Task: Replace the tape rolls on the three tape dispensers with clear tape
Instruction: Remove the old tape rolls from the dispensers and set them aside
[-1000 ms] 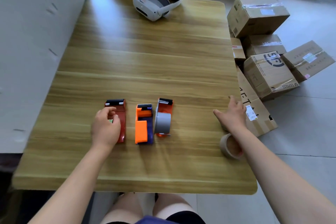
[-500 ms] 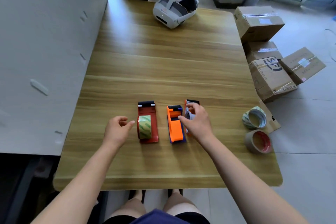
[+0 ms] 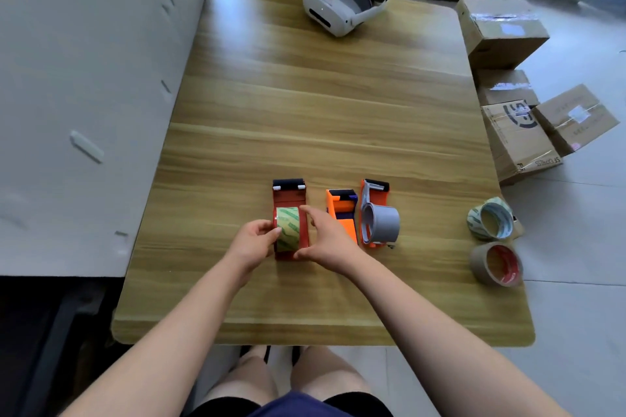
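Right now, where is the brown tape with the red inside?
In the head view, the brown roll lies at the right edge of the table, nearer the person than the green-printed roll.

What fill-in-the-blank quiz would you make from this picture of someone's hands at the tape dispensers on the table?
1. The left hand and right hand are both at the leftmost dispenser, whose body is ___.
2. The tape roll in it bears ___ print.
3. Near the table edge on the right lie ___ loose rolls.
4. Cardboard boxes sit on the floor at the table's ___ side.
Missing words: red; green; two; right.
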The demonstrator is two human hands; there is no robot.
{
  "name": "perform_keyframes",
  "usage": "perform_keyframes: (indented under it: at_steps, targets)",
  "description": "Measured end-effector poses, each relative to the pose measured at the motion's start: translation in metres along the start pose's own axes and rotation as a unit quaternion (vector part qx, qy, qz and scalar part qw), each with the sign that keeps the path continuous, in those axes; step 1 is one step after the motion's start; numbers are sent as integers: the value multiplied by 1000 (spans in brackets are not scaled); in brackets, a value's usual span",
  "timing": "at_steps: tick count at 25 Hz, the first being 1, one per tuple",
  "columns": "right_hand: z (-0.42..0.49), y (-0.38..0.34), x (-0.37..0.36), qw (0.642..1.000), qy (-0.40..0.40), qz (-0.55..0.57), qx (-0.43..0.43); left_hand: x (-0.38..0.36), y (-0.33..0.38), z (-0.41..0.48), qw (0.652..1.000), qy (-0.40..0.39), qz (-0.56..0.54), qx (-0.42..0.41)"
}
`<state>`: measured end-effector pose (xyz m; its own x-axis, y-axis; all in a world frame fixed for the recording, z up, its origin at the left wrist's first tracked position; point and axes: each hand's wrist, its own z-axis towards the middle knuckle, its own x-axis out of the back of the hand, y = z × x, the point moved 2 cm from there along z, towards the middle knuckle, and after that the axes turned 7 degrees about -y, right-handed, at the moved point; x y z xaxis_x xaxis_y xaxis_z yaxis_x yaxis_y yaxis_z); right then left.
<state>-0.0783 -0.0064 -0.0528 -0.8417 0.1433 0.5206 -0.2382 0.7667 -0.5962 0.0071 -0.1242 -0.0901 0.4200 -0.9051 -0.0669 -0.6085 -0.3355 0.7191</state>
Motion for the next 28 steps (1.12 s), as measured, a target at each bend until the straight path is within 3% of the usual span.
perform_keyframes:
  at_steps: [12, 16, 21, 28]
  targets:
    - [24, 3, 1, 997, -57, -25, 36, 5, -1, 0, 997, 7, -72, -20]
    - [25, 6, 5, 998, -49, -5, 48, 5, 2, -5, 996, -3, -88, -25]
    - [19, 12, 15, 998, -27, 30, 47, 15, 12, -5, 996, 49, -73, -30]
    - [2, 14, 42, 996, 54, 33, 55, 25, 19, 4, 994, 62, -82, -36]
